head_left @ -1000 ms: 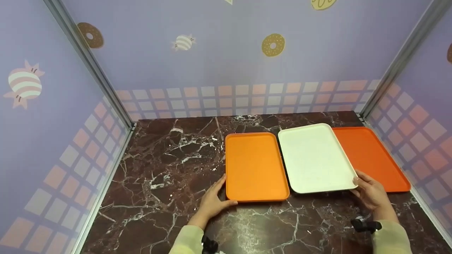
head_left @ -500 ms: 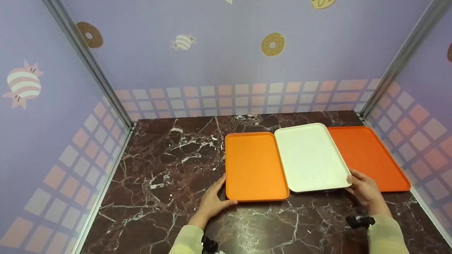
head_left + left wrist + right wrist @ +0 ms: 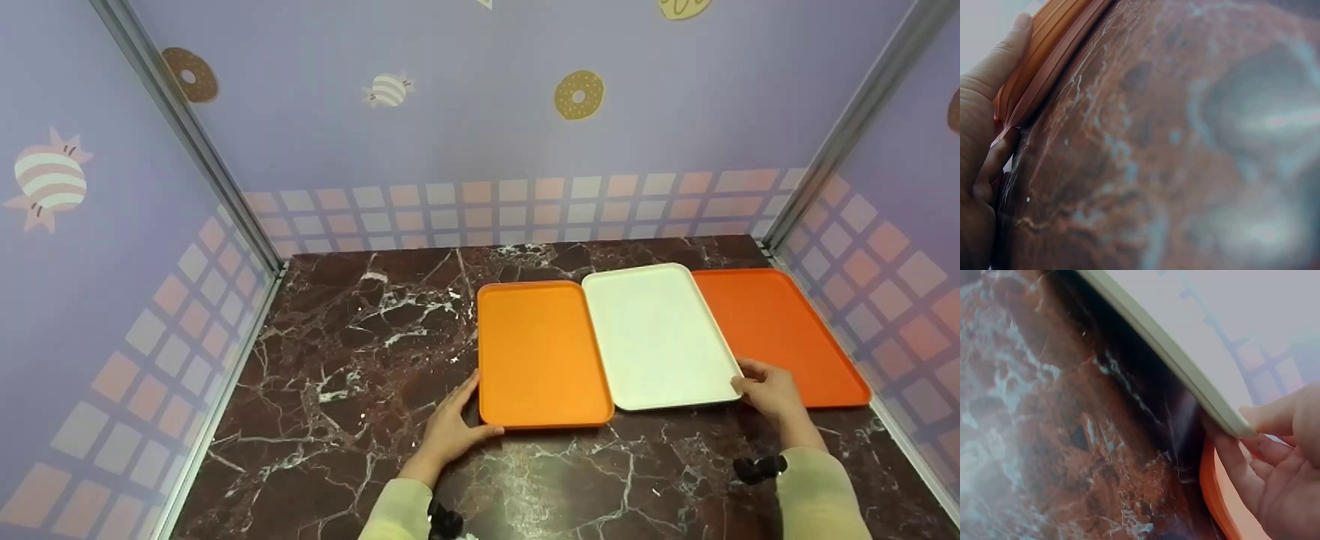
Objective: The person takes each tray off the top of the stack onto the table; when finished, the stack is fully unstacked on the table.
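Note:
My left hand (image 3: 450, 435) rests at the near-left corner of the yellow-orange tray (image 3: 544, 352), fingers along its left side and thumb at its front edge. The tray's side looks layered in the left wrist view, where the thumb (image 3: 1008, 50) lies against it. A white tray (image 3: 660, 337) stands right of it, slightly turned, their edges meeting in the head view. My right hand (image 3: 772, 394) pinches its near-right corner, thumb on top and fingers beneath. In the right wrist view the white tray's front edge (image 3: 1168, 354) is raised over the dark tabletop.
A red-orange tray (image 3: 787, 337) lies at the right, its left part covered by the white tray. The dark marbled table (image 3: 360, 360) is enclosed by lilac panels (image 3: 480, 135) at the back and both sides, printed with sweets and donuts.
My right hand has moved left with the white tray, closing the gap to the yellow-orange tray and baring more of the red-orange one. My left hand has stayed put.

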`<state>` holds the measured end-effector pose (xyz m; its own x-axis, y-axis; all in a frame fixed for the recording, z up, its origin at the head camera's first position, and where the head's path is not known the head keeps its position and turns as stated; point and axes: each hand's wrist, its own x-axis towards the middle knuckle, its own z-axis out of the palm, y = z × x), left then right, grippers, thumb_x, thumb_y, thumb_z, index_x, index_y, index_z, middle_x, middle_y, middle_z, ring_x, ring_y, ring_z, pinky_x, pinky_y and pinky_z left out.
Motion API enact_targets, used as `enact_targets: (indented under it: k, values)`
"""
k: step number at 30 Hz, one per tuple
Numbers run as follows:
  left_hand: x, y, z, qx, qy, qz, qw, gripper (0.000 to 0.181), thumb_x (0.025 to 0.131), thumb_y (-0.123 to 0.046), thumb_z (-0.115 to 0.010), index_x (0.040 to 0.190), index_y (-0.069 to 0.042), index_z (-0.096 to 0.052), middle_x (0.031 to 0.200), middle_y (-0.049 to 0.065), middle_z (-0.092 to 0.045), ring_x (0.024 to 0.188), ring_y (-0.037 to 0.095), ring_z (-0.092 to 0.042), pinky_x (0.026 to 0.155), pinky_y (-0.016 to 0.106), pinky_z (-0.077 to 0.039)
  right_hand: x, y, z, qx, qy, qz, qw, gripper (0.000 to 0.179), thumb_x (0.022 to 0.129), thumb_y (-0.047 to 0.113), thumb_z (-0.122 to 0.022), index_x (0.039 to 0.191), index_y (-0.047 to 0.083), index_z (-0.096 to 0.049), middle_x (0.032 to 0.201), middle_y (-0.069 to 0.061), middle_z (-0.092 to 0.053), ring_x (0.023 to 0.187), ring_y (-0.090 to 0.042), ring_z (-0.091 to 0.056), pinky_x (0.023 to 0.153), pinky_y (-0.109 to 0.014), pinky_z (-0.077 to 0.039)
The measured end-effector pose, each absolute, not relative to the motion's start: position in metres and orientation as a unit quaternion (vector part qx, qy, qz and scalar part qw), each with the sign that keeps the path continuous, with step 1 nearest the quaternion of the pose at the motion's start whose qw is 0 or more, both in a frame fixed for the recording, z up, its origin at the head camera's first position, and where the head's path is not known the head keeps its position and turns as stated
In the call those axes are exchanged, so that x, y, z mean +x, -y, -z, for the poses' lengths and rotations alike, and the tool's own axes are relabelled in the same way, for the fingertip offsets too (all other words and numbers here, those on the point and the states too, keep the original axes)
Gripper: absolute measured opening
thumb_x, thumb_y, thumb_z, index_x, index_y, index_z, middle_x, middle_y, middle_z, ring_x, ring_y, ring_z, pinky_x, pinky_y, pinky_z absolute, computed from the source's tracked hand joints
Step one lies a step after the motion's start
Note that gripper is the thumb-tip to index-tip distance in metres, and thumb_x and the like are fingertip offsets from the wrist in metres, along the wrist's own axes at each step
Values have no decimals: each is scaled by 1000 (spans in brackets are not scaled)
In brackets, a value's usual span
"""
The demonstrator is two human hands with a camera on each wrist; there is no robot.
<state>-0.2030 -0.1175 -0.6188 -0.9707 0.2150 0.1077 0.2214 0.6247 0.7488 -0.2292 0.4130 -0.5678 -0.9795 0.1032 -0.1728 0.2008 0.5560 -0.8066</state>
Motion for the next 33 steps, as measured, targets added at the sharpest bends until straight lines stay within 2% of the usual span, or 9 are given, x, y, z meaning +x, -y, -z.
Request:
enact_targets:
  k: [3,5,8,10,11,15,21,27,33]
  values:
    - [-203,118,619,-121,901,416,5,107,74,-50,-89,161,-17,-38,163,12,-43,148,45,-41,123,62,-31,-231,-413,569,76,-894,440,38,53,100,6,-60,146,-16,-45,137,-42,-54,81,8,-56,65,-19,-55]
    - [-203,118,619,-120,902,416,5,107,74,-50,-90,161,-17,-38,163,12,-43,148,44,-41,122,62,-31,-231,-413,570,72,-900,429,32,53,99,6,-61,144,-16,-46,135,-42,-55,86,-3,-63,64,-20,-55]
    - [-203,118,619,-119,901,417,5,106,74,-51,-89,161,-18,-38,163,11,-43,148,44,-42,122,62,-31,-232,-414,573,63,-912,404,23,52,97,6,-63,142,-17,-49,134,-42,-56,98,-32,-70,65,-21,-54]
    - [-203,117,619,-119,901,418,5,106,74,-51,-89,161,-18,-38,163,11,-43,148,44,-42,122,63,-32,-233,-414,574,56,-922,383,19,51,97,6,-64,141,-16,-50,132,-42,-57,110,-52,-63,68,-27,-56]
    - [-203,117,619,-119,900,418,6,106,74,-51,-89,161,-17,-38,163,12,-43,148,44,-42,121,63,-32,-233,-414,575,52,-926,375,16,51,96,6,-64,140,-17,-51,131,-42,-57,114,-57,-60,71,-31,-58]
    - [-203,117,619,-119,899,421,7,107,73,-51,-90,160,-16,-39,162,14,-44,147,45,-43,120,64,-33,-234,-414,578,42,-935,353,13,50,95,4,-64,138,-17,-52,128,-43,-59,115,-60,-58,79,-45,-59]
    - [-203,117,620,-118,898,425,6,106,73,-51,-90,160,-17,-39,162,13,-44,147,44,-43,120,63,-34,-234,-413,581,43,-939,342,0,50,92,2,-63,136,-18,-54,123,-43,-61,110,-58,-61,72,-37,-56]
    - [-203,118,620,-125,899,419,7,106,73,-51,-89,160,-15,-39,161,13,-45,146,44,-44,119,63,-35,-235,-411,582,60,-942,331,-6,51,90,2,-61,137,-15,-55,127,-44,-59,112,-59,-59,85,-57,-57]
    - [-204,117,619,-116,895,431,13,105,74,-49,-90,159,-14,-40,163,11,-42,147,41,-44,120,60,-37,-236,-406,580,50,-943,330,-1,51,91,2,-61,138,-16,-53,129,-45,-57,112,-60,-59,89,-62,-54]
